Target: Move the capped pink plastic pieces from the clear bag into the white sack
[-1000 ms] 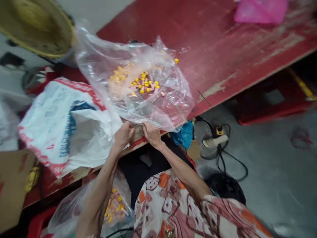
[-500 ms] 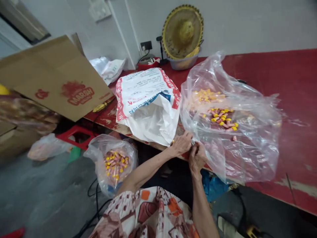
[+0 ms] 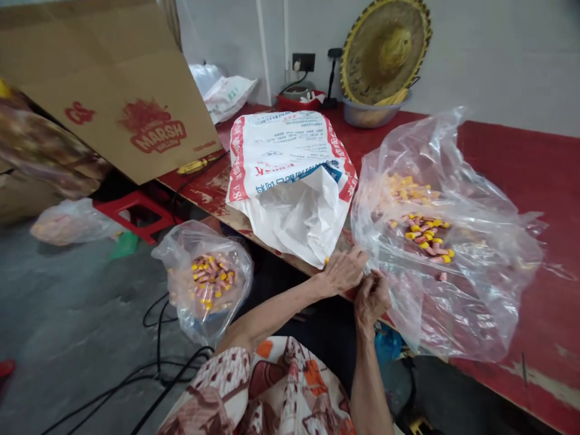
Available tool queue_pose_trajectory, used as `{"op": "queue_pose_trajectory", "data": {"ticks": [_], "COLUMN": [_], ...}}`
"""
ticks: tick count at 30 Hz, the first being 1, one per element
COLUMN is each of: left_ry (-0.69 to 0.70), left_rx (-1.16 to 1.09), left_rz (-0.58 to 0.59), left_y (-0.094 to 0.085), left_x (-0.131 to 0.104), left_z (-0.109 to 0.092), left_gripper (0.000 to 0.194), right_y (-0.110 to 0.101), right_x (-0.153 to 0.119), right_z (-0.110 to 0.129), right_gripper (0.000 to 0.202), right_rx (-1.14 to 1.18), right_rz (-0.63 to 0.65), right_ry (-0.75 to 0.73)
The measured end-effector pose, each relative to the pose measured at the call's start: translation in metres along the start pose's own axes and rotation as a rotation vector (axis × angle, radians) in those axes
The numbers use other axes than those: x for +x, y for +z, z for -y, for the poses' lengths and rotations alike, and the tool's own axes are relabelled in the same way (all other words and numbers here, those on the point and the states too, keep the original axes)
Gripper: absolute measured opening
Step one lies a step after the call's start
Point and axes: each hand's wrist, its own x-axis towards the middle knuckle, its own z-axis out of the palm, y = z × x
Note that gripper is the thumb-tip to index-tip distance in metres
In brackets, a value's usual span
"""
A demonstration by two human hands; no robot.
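Note:
My left hand [image 3: 345, 270] is at the table's front edge, its fingers closed near the lower corner of a white printed sack [image 3: 290, 175]. Close beside it, my right hand [image 3: 372, 296] has its fingers pinched together; anything between the fingertips is too small to make out. The sack lies with its mouth open toward me. To the right, a large clear plastic bag [image 3: 466, 302] spreads over the red table, its edge by my fingers. Pink and yellow pieces [image 3: 428, 235] lie in it. Another clear bag [image 3: 181, 260], low on the left, holds more such pieces [image 3: 212, 279].
A cardboard box [image 3: 104, 78] leans at the left above a red stool [image 3: 136, 208]. At the back stand a round yellow-rimmed hat [image 3: 385, 51] in a basin [image 3: 374, 115] and a red tray [image 3: 299, 101]. Black cables [image 3: 158, 362] run across the floor.
The view has shifted, so the table things appear farther right and the box looks larger. Both hands stay close together at the table edge, fingers still closed.

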Motion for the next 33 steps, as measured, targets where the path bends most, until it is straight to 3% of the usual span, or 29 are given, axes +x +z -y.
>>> {"op": "queue_pose_trajectory", "data": {"ticks": [2, 6, 12, 19, 25, 30, 32, 33], "left_ry": [-0.006, -0.026, 0.036, 0.025, -0.030, -0.090, -0.142, -0.211], "left_rx": [-0.003, -0.028, -0.089, -0.138, -0.449, -0.765, -1.010, -1.265], "left_rz": [-0.007, 0.087, -0.052, 0.027, -0.118, -0.167, -0.235, -0.302], "left_y": [0.003, 0.005, 0.003, 0.010, 0.015, 0.015, 0.013, 0.014], "left_x": [-0.003, -0.003, -0.003, -0.003, -0.005, 0.002, 0.005, 0.006], "left_z": [-0.001, 0.002, 0.001, 0.006, 0.003, 0.019, 0.029, 0.033], "left_gripper": [0.029, 0.034, 0.031, 0.032, 0.021, 0.012, 0.018, 0.020], "right_y": [-0.001, -0.002, -0.003, -0.004, -0.002, -0.005, -0.004, -0.003], "right_x": [0.000, 0.001, 0.001, 0.002, 0.001, -0.001, 0.000, 0.001], "right_z": [0.000, 0.002, 0.004, 0.004, 0.002, 0.006, 0.007, 0.007], "right_gripper": [0.066, 0.065, 0.058, 0.057, 0.053, 0.052, 0.052, 0.052], "right_rx": [-0.010, -0.031, -0.036, -0.065, -0.057, -0.068, -0.055, -0.053], "right_rz": [-0.003, -0.018, -0.011, -0.020, -0.024, 0.034, 0.047, 0.044], "right_ry": [-0.006, -0.023, -0.012, -0.020, -0.020, -0.015, -0.018, -0.018]}}
